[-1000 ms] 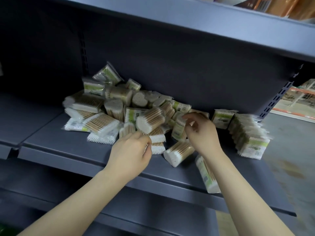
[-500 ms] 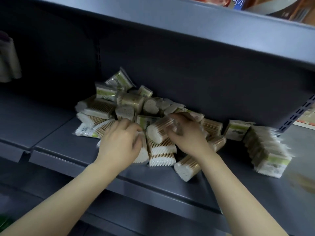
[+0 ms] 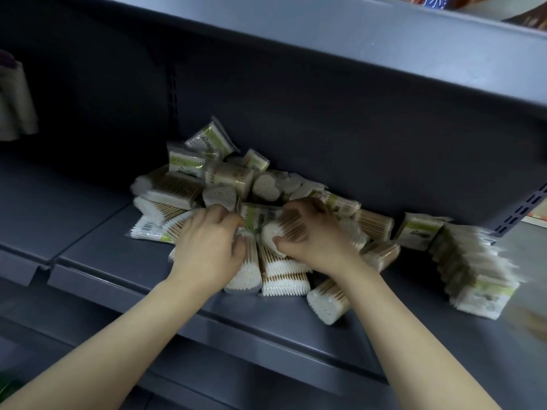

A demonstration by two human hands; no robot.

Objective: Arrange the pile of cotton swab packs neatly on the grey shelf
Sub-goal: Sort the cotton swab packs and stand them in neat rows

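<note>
The right hand (image 3: pixel 318 236) has its fingers and thumb curled round a rounded pack of wooden-stick cotton swabs (image 3: pixel 278 235), thumb pressed on the white cotton end, fingers clamped over the top. The left hand (image 3: pixel 208 247) lies just beside it with its fingers bent down into the packs at the front of the pile; whether they actually pinch a pack or only press on it cannot be told, since the fingertips are hidden among the wrappers. A second ago the right hand was reaching over the right side of the heap with nothing gripped, and the left rested lower at the front edge; both have since closed in on the middle of the pile (image 3: pixel 225 184), so a pack appears to have been picked out for moving. That suggests sorting is under way but far from done: most packs lie jumbled against the back panel of the grey shelf (image 3: pixel 97 241), some flat, some on end, one cylinder (image 3: pixel 327 303) lying loose near the front lip. To the right, well apart from the heap, a row of flat packs (image 3: pixel 476 270) stands edge to edge, the only ordered part, with one single pack (image 3: pixel 420 235) between row and heap.
</note>
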